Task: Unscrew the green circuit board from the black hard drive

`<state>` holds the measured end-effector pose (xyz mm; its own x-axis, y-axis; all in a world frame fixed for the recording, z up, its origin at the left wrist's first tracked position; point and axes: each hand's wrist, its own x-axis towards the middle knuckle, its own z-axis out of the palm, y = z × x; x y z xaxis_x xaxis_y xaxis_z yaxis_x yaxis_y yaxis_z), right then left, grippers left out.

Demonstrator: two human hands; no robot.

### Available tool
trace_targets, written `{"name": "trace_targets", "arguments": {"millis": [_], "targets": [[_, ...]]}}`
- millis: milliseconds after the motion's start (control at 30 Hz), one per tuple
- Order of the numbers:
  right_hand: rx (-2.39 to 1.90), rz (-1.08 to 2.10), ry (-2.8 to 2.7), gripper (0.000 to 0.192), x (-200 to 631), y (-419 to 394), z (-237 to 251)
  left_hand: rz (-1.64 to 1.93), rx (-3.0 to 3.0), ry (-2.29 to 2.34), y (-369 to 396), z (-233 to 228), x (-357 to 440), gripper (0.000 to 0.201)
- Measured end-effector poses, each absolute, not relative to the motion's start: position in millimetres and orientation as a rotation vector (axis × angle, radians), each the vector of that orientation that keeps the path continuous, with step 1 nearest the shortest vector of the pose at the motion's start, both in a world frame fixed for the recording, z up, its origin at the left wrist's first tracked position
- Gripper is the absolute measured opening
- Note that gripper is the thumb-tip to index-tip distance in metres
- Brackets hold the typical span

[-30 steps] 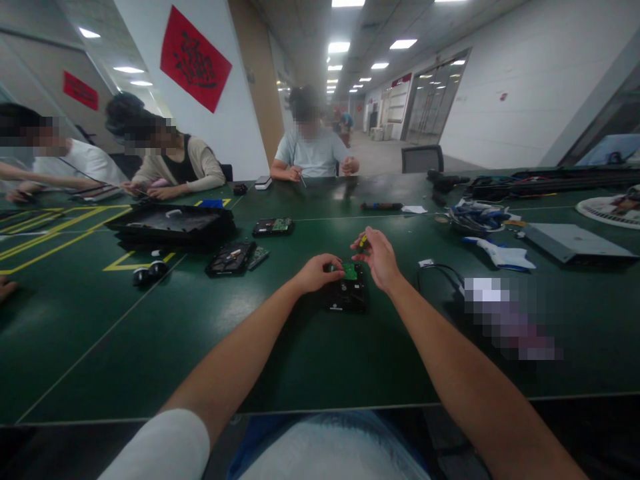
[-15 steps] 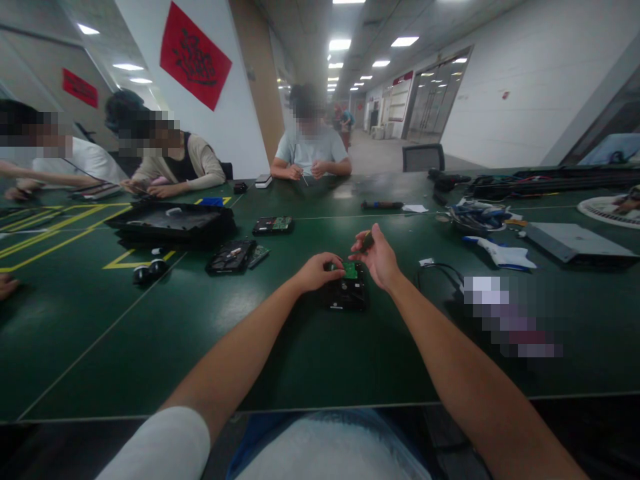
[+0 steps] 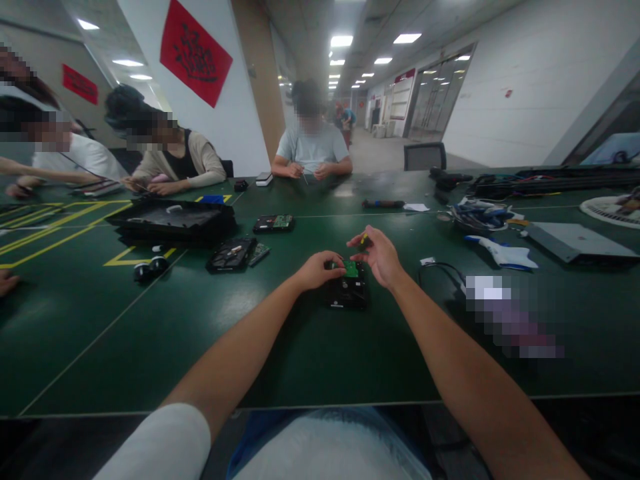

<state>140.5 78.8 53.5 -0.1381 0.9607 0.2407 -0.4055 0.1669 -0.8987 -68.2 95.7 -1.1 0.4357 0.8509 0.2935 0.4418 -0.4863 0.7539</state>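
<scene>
So the biggest thing in view is the dark green table, which fills pretty much everything and is shared with other people: one person in a light blue shirt sits straight across at the far edge, two more sit along the far left, all busy with their own stuff. Over on the left there's a big black tray, and closer in a couple of other opened drives lying around. On the right it's a flat grey case and a tangle of cables.

Now the actual action. A small black hard drive lies flat on the table dead centre, straight ahead of both arms, with its green circuit board showing at the far end. Its long axis runs away from the person, near end pointing back at the body. The left hand is curled against the drive's far-left corner, touching it and pinning it down. The right hand hovers just above the far-right corner, fingers pinched around a small yellow-handled screwdriver; the tip is too small to see whether it's touching the board. Both hands are about equally close, left on the drive, right a bit above it.
</scene>
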Motion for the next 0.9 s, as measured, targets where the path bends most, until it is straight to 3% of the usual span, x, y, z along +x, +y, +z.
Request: {"name": "trace_targets", "arguments": {"millis": [300,533,900], "targets": [[-0.6,1.403,-1.098,0.054,142.3,80.0,54.9,0.916,2.112,1.034,96.0,-0.8,-67.8,0.019],[-0.671,1.317,-1.128,0.04,141.4,79.8,55.0,0.912,2.121,1.058,95.3,-0.2,-68.3,0.019],[-0.718,1.231,-1.16,0.041,140.9,78.8,54.6,0.909,2.135,1.058,96.0,-0.1,-68.4,0.021]]}}
